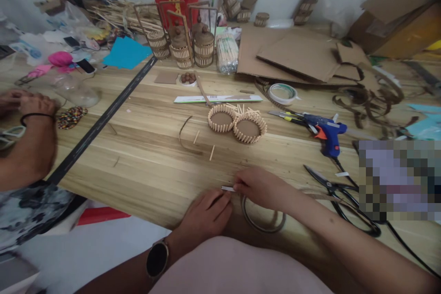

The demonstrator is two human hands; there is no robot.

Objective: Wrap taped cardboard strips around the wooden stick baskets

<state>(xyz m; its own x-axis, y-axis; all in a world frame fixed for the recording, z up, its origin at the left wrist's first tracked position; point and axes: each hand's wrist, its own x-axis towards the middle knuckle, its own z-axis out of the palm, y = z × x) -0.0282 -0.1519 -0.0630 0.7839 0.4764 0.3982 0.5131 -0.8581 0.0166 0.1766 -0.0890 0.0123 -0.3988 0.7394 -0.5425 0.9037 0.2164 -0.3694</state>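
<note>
Near the table's front edge, my right hand (253, 187) pinches a short, narrow white strip (227, 188). Close to the strip's other end is my left hand (210, 213), fingers bent and together; its fingertips are partly hidden. Below my right hand lies a loop of thin brown band (264, 229), and more brown band shows past my forearm. Farther up the table stand two round bases ringed with short wooden sticks, a left one (221, 119) and a right one (250, 129), touching. Two loose sticks (212, 152) and a curved dark strip (180, 135) lie nearby.
On the right are large black scissors (332, 188), a blue glue gun (327, 131), a utility knife (285, 116) and a tape roll (282, 94). Cardboard sheets (292, 55) and small lidded baskets (204, 48) stand behind. Another person's hands (32, 103) are at the left.
</note>
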